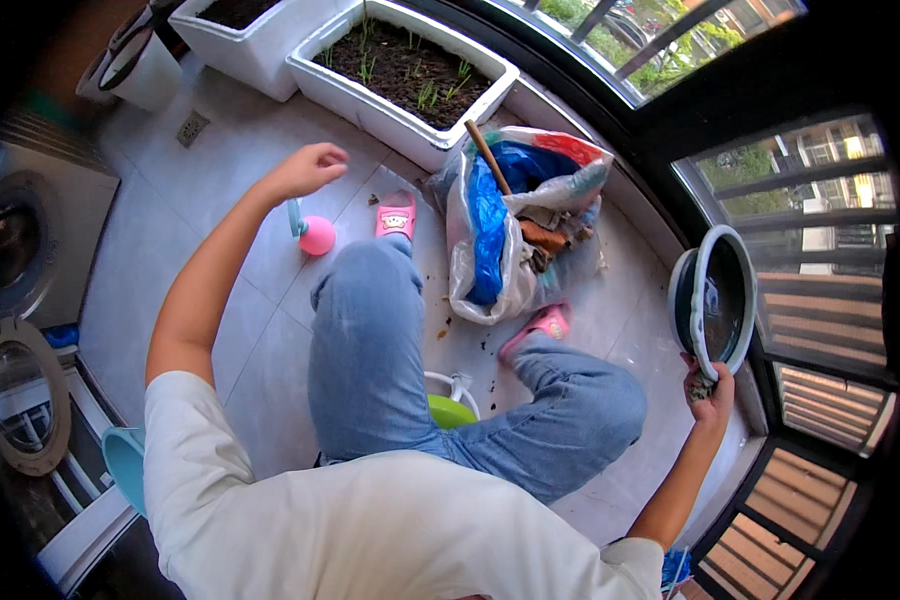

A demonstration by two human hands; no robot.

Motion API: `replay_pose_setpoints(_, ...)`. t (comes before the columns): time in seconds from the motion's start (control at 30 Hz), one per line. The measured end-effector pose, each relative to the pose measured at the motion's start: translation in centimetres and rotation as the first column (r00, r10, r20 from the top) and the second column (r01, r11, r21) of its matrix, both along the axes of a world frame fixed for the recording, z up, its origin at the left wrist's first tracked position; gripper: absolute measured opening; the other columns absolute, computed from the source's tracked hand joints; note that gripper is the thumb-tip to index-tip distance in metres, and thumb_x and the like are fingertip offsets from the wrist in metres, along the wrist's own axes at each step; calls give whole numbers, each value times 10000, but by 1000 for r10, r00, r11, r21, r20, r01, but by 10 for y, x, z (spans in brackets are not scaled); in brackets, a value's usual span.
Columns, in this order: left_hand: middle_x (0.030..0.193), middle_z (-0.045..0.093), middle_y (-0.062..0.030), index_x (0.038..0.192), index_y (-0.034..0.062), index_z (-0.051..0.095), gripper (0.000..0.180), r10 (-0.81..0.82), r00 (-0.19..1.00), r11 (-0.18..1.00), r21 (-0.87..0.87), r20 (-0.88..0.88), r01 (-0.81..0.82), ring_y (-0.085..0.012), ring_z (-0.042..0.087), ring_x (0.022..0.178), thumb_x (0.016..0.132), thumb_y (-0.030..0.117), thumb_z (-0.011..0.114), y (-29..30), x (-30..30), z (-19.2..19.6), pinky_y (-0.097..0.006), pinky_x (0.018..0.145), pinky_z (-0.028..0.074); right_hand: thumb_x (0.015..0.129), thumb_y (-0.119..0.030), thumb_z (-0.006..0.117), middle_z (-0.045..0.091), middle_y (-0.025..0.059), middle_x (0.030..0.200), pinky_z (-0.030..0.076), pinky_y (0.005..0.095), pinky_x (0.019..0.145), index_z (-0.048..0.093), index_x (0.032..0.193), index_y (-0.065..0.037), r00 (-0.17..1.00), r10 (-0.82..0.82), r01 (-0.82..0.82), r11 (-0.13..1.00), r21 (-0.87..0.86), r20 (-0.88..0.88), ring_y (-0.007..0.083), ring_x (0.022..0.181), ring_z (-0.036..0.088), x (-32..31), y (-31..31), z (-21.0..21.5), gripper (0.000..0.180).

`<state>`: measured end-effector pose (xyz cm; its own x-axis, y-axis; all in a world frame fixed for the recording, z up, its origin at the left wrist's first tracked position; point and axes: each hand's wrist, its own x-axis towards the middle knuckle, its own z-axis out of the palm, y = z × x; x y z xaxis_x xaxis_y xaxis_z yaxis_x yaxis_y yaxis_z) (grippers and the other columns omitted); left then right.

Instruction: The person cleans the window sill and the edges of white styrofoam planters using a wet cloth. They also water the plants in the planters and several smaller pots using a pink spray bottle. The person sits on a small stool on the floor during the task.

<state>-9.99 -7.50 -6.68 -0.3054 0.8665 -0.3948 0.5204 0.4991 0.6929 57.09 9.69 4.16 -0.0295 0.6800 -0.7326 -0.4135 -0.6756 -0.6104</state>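
At the right, my right hand (710, 396) grips the lower rim of a round grey-green basin (738, 362), which is tipped up on its side by the window. A small greyish-green bit shows at my fingers there, too small to name. My left hand (312, 168) is held out over the floor, fingers loosely bent, with nothing in it. Below that hand stands a pink spray bottle (316, 236) with a pale blue top. Between my legs and the planters sits a plastic bag (485, 235) with a blue liner, holding a wooden stick (488, 158) and brown scraps.
A white planter (425, 140) with soil and green shoots stands ahead, another white planter (255, 55) beside it. Dark crumbs lie on the tiled floor (240, 250). A washing machine (30, 230) is at the left. Under me shows a green stool seat (452, 411).
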Motion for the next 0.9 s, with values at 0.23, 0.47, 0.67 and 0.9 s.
replay_pose_setpoints(0.23, 850, 591, -203, 1170, -98, 364, 787, 234, 871, 838, -365, -431, -405, -275, 610, 693, 656, 386, 712, -39, -6, -81, -357, 624, 518, 678, 28, 509, 511, 329, 1022, 453, 227, 488, 383, 1088, 107, 998, -64, 64, 998, 6, -4, 191, 604, 548, -67, 2, 21, 436)
replay_pose_setpoints(0.47, 711, 568, -96, 1022, -23, 456, 358, 789, 542, 614, -351, 288, -707, -124, 559, 524, 715, 87, 604, -84, -9, -134, -246, 443, 465, 697, -10, 547, 592, 143, 871, 443, 294, 516, 486, 929, 14, 997, 66, -69, 995, 72, 42, 190, 611, 551, -114, 27, 20, 242)
replay_pose_setpoints(0.67, 728, 573, -79, 928, 6, 510, 201, 726, 622, 688, -330, 294, -647, -114, 545, 546, 734, 16, 563, -85, -47, -101, -230, 477, 447, 705, -51, 575, 563, 38, 723, 428, 267, 494, 499, 846, -49, 949, -16, -12, 996, 88, 315, 160, 570, 540, -169, 8, 30, 160)
replay_pose_setpoints(0.9, 738, 579, -72, 927, 30, 517, 192, 682, 673, 727, -372, 287, -578, -115, 551, 576, 744, 14, 574, -118, -127, -95, -231, 480, 451, 689, -67, 573, 570, 48, 708, 433, 255, 496, 507, 832, -35, 949, 128, -172, 976, 131, 288, 149, 565, 552, -239, -42, 49, 161)
